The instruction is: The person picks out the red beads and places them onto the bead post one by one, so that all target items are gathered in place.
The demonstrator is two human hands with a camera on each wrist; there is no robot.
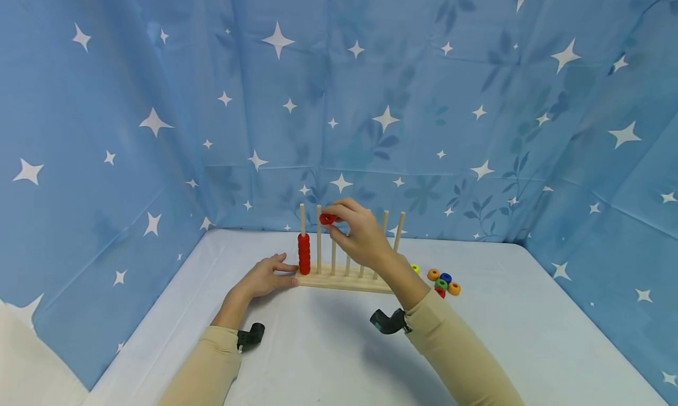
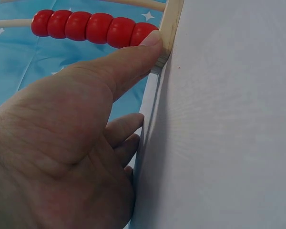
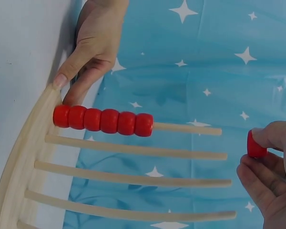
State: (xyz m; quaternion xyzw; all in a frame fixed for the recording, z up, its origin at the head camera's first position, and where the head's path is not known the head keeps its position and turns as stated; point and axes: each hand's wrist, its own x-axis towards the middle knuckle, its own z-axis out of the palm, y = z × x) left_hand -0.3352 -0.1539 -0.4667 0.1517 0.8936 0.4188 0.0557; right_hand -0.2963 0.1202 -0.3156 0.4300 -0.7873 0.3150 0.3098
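A wooden peg stand (image 1: 344, 282) has a row of upright pegs. Several red beads (image 1: 304, 256) are stacked on its leftmost peg, whose upper part is bare. My left hand (image 1: 265, 276) grips the left end of the stand's base between thumb and fingers. Above the left pegs, my right hand (image 1: 362, 235) pinches a single red bead (image 3: 255, 145) between thumb and fingers. In the right wrist view this bead is just beyond the tips of the two leftmost pegs, apart from both. The right hand hides part of the middle pegs in the head view.
Loose beads lie on the white table (image 1: 318, 359) right of the stand: orange beads (image 1: 454, 288), a blue bead (image 1: 445, 277), a green bead (image 1: 441, 284), a red bead (image 1: 440, 292) and a yellow bead (image 1: 415, 269). A blue star-patterned curtain (image 1: 339, 100) stands behind.
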